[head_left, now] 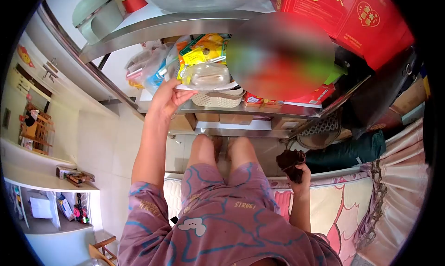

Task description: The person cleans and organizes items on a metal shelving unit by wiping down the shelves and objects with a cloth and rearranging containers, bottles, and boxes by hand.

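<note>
My left hand (172, 98) is at the middle shelf, thumb above and fingers below the edge of a clear plastic package (206, 76) with a white rim. Yellow and green snack packets (199, 55) lie right behind it. Just below the package stands a cream woven basket (218, 99). Low on the right, my right hand (301, 177) is closed around a dark brown, crumpled, ruffled cloth-like thing (290, 164). Its exact kind does not show.
A metal shelf edge (181, 25) runs above my left hand. Plastic bags (150, 69) sit to its left, red boxes (308, 97) to the right. A blur hides part of the shelf. A dark green rolled bundle (347, 152) lies beside the bed (352, 196).
</note>
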Motion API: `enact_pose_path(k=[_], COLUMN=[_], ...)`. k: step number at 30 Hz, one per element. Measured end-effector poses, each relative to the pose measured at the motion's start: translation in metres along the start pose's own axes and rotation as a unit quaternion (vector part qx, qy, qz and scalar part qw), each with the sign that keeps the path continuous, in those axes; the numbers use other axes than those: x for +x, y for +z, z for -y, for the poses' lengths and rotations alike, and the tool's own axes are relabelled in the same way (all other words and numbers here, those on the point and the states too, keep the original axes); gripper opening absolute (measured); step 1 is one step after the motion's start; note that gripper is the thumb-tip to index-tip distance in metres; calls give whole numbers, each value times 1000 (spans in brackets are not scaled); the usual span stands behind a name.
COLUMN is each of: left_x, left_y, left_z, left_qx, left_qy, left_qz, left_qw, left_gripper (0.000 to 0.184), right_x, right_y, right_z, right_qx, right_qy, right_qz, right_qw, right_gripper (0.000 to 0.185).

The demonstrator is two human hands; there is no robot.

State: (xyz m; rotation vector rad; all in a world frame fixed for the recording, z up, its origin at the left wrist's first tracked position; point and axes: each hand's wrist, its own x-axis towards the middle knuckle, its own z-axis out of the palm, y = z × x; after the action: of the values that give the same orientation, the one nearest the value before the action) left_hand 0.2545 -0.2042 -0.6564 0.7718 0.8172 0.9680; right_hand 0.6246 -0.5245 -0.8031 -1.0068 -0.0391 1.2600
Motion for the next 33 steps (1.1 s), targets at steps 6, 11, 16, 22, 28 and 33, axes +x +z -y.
enact_pose_path(k=[6,11,16,22,28,33], left_x=[-67,-142,-242,-380,-499,-547], left_y=[-3,-6,-53,-78,-79,-60], left_z=[3,26,72,147,246,321], left_qx=[33,4,-34,-82,-124,-220], left_qy=[7,40,51,177,263,329], left_qz=[-64,-143,-293,-440,-612,-752], left_qw=[997,989,954,876,735,528], left_gripper=[42,49,45,40,45,35], right_x=[9,10,26,51,43,81], right_y=[9,58,112,162,185,219], right_z=[5,17,10,-30,-80,-129], right_qx=[17,-96,-334,-378,-427,-427], right_qy=[10,-20,-36,20,51,152], right_qz=[12,146,284,412,474,532], right_qw=[1000,984,898,829,768,715], right_gripper=[47,56,49,46,53,59])
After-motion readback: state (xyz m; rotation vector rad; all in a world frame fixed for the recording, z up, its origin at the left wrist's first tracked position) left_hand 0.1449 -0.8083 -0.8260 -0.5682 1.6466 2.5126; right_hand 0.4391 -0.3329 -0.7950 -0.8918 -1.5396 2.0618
